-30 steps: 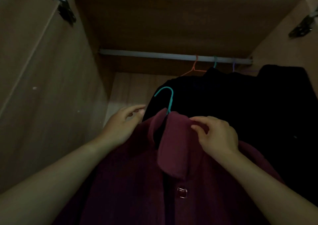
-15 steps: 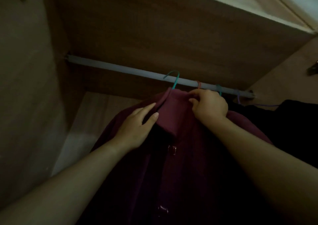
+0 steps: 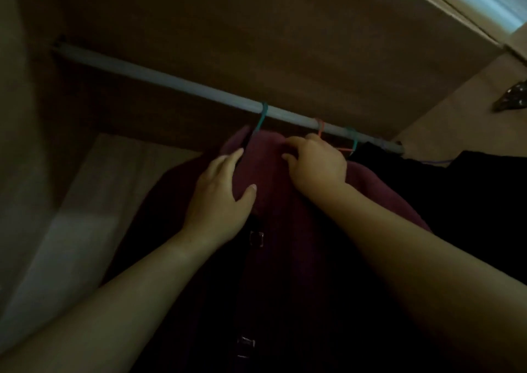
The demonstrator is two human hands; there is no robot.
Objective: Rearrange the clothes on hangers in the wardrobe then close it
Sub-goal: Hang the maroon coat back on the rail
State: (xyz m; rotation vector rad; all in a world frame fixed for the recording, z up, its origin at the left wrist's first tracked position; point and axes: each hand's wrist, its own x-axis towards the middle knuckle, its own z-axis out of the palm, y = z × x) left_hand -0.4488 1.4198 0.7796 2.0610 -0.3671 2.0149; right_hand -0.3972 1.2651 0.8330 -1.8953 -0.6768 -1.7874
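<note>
A maroon coat [image 3: 285,230] with square buckles hangs from a teal hanger [image 3: 261,118] whose hook sits over the grey wardrobe rail [image 3: 176,83]. My left hand [image 3: 222,198] lies on the coat's collar, fingers spread, thumb over the lapel. My right hand [image 3: 316,164] pinches the collar just right of the hook. Right of it an orange hanger [image 3: 320,128] and another teal hanger [image 3: 353,140] hang on the rail, carrying black clothes [image 3: 456,201].
The wardrobe's left wall [image 3: 28,144] and back panel [image 3: 119,173] enclose the bare left half of the rail. A shelf underside [image 3: 256,30] runs just above the rail. A door hinge [image 3: 513,98] shows at the right edge.
The coat was lifted from chest height up to the rail and its teal hook now sits over it. My left hand has slid onto the collar.
</note>
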